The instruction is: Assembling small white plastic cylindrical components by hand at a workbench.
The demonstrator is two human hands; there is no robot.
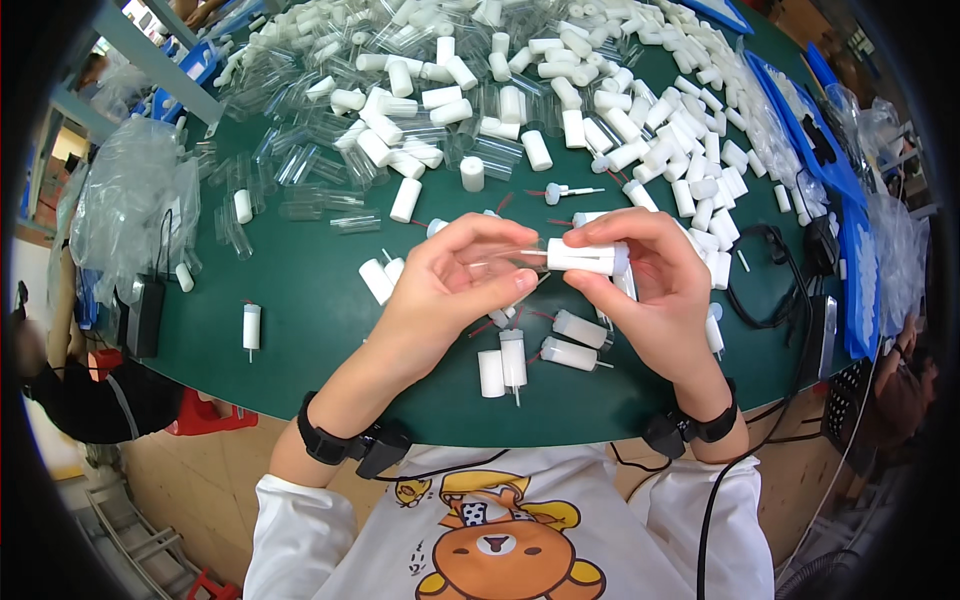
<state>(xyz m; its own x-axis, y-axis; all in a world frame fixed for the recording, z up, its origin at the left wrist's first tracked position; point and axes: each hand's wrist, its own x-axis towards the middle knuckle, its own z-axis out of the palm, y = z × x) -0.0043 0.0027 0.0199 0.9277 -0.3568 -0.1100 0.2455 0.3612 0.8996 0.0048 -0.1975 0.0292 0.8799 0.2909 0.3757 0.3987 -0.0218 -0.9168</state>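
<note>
Right now your left hand is curled, thumb and fingertips pinching a clear plastic tube that lies roughly level above the green worktop. Your right hand is closed around a white cylinder, gripping it between thumb below and fingers on top, its left end meeting the clear tube's right end. Both hands hover above the worktop's near edge, close together, with the two parts joined between them.

Just below your hands lie several finished pieces: an upright-looking white cylinder, a capped tube with a pin beside it, and two more capped tubes lying slantwise under your right palm. Farther left, a lone capped piece rests well apart. A great heap of white caps and clear tubes covers the far half of the worktop. A clear plastic bag sits at the left edge, and blue trays line the right side. Black bands wrap both wrists.
</note>
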